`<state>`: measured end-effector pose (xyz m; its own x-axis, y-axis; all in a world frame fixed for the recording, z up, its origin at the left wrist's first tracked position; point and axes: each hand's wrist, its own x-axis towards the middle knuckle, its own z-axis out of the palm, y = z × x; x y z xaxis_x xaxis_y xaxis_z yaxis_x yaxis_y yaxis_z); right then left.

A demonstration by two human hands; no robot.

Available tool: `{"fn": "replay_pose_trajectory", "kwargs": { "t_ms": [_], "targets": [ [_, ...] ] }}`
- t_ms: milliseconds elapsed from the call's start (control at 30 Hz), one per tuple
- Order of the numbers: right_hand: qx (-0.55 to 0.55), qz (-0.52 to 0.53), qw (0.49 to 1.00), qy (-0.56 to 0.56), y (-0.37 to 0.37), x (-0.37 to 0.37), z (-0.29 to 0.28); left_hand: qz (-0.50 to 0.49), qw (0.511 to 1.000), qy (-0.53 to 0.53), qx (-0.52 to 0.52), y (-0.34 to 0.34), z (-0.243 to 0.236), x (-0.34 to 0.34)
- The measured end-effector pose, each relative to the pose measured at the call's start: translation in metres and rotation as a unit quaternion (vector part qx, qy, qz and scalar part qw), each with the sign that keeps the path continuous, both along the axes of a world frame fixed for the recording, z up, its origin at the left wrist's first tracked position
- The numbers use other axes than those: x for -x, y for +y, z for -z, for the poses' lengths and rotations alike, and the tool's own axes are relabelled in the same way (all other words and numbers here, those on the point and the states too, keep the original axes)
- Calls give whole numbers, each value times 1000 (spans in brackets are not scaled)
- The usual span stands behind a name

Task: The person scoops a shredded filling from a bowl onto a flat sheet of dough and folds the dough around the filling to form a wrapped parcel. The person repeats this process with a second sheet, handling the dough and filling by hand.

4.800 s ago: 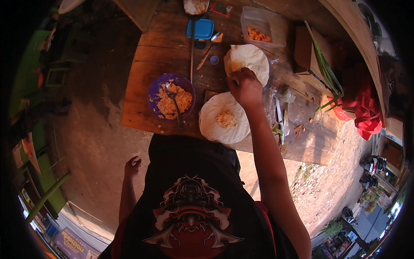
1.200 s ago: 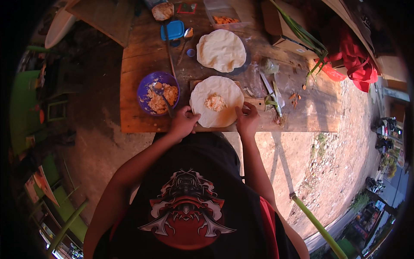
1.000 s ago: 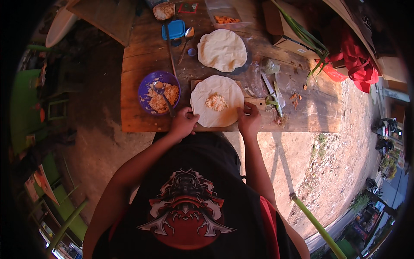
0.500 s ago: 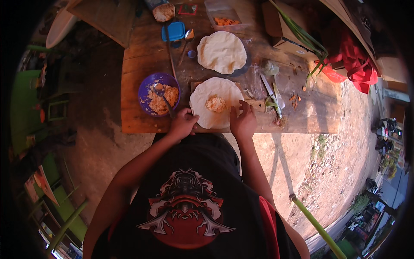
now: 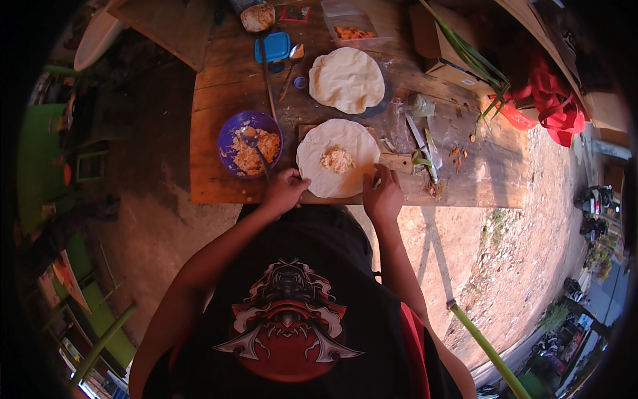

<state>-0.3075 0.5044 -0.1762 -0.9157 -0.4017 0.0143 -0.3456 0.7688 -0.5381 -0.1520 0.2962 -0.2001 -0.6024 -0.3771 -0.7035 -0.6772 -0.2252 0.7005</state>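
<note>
A round, pale dough wrapper (image 5: 318, 169) lies flat on a wooden board, with a small heap of orange-white shredded filling (image 5: 337, 159) at its middle. My left hand (image 5: 286, 193) is closed on the wrapper's near left edge, thumb on top. At the near right edge, my right hand (image 5: 383, 198) pinches the rim between thumb and fingers. Left of the wrapper sits a purple bowl (image 5: 222, 149) of the same filling, a spoon (image 5: 250, 135) resting in it with its handle toward my left hand. Beyond the wrapper, a stack of similar wrappers (image 5: 347, 80) rests on a dark round plate.
A knife (image 5: 421, 146) lies to the right beside green trimmings and plastic bags. At the back are a blue lid (image 5: 272, 48), a clear tub (image 5: 353, 26) of orange pieces, a cardboard box (image 5: 442, 50) and long green leaves (image 5: 468, 53). The table's near edge (image 5: 458, 205) borders my body.
My right hand has drawn outward and slightly nearer, from over the wrapper to its right edge. My left hand stays at the left edge. The whole view has shifted a little.
</note>
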Motion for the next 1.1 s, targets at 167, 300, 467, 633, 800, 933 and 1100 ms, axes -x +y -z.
{"fn": "replay_pose_trajectory", "kwargs": {
  "t_ms": [167,300,467,633,800,933,1100],
  "targets": [
    [-83,76,991,-72,-5,-1,-10,-6,1000,-6,-2,0,-1,2],
    [-110,70,986,-107,0,0,-8,-8,1000,10,-12,-1,2,1],
    [-74,62,987,-131,3,1,-2,-25,999,17,-33,-2,12,-4],
    [-60,74,986,-134,5,0,-5,-25,999,10,-39,-2,9,-6],
    [-46,66,986,-149,14,2,8,-35,999,-5,-27,-2,12,-8],
    [-61,48,987,-143,13,5,1,-23,999,-15,-21,-2,9,-7],
    [-38,15,995,-92,-2,-5,-26,6,1000,-17,6,-10,-2,-23]
  ]
}}
